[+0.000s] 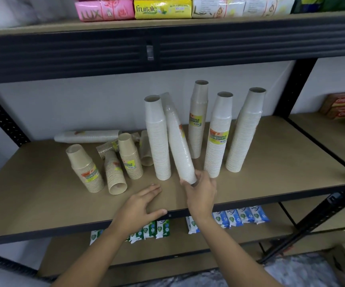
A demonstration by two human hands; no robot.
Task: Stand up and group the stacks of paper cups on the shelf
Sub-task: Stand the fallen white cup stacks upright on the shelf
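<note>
White paper-cup stack [177,141] leans on the shelf [43,204] among upright stacks [217,137], its base gripped by the right hand [200,193]; the left hand [141,206] lies flat, fingers straight. Drawing the base under the top should right it.

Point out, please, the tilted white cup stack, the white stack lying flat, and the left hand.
tilted white cup stack [176,139]: head view, mid-length on its side.
white stack lying flat [88,136]: head view, middle of its side.
left hand [141,205]: head view, back of the hand.
</note>
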